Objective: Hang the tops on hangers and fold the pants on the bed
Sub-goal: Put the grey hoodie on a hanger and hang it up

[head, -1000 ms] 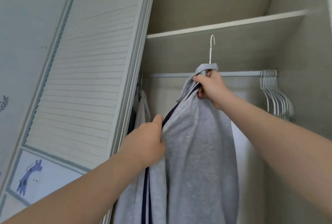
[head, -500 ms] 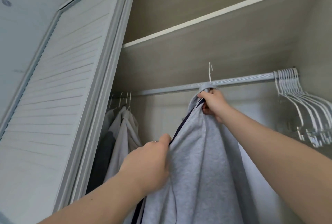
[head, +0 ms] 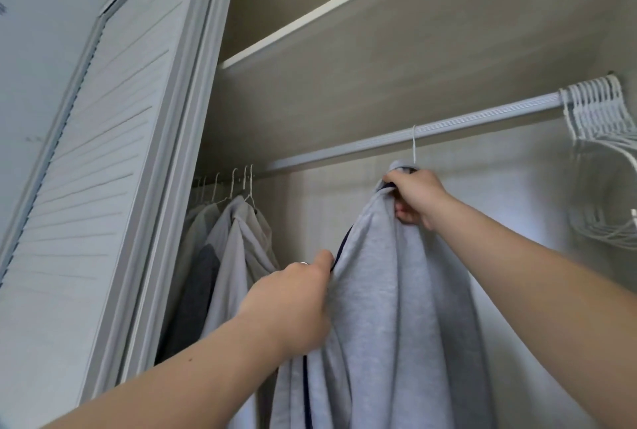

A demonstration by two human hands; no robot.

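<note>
right hand (head: 415, 199) grips grey top (head: 396, 308) at collar under hanger hook (head: 414, 144) | left hand (head: 293, 301) pinches its front edge, lower left

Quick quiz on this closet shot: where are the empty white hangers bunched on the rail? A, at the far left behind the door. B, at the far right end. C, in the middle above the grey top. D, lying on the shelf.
B: the empty white hangers crowd the right end of the rail, while the left end holds hung clothes.
</note>
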